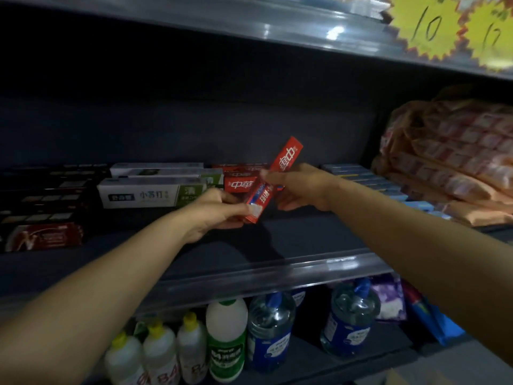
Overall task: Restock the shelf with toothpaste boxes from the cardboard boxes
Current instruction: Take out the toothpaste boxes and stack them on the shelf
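We hold one red toothpaste box tilted above the shelf: left hand pinches its lower end, right hand grips its middle. Stocked red boxes lie just behind, white-green boxes left.

dark shelf: toothpaste boxes, folded orange cloth.

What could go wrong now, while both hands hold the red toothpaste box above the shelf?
1. The red toothpaste box is tilted in the air, held by the left hand and right hand; it might slip if one lets go.
2. Pushed in at this angle, it may knock the stacked red boxes behind it.
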A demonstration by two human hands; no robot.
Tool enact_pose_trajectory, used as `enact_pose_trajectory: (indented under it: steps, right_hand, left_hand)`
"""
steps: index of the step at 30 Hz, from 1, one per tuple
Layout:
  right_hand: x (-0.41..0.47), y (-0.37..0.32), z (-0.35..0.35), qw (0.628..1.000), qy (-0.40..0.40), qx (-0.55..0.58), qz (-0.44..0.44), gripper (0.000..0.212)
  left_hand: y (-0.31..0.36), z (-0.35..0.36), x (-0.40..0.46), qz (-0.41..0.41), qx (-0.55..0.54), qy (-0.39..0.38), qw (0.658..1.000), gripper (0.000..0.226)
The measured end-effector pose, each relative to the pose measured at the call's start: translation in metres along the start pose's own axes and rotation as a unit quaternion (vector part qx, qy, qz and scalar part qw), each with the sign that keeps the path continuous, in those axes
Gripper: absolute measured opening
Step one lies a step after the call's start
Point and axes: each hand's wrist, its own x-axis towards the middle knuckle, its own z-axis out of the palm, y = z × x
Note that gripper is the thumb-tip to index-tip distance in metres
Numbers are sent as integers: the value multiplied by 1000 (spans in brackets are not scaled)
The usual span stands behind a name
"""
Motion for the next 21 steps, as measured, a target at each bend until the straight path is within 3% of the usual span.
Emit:
enact_pose_trajectory:
  steps: [8,11,14,17,19,21]
  right_hand:
    - [22,-6,19,999,18,-32,20,35]
    - [29,-12,9,988,5,-156,0,35]
    - [30,-19,-4,949,-11,-311,-55,30]
    - [27,-24,-17,897,-25,-433,-87,29]
    - [27,-23,-25,882,-52,-460,-88,30]
    - [27,-19,-30,880,-74,-460,-88,32]
  left_hand:
    - [-11,4,8,-37,8,-49,998,41]
    - [-5,-11,12,-43,15,-28,999,35]
    - [4,-33,20,-16,-11,43,999,23]
    - [14,-50,27,19,8,102,995,46]
    - [19,-58,32,38,23,101,994,70]
    - [22,-60,35,50,63,74,994,75]
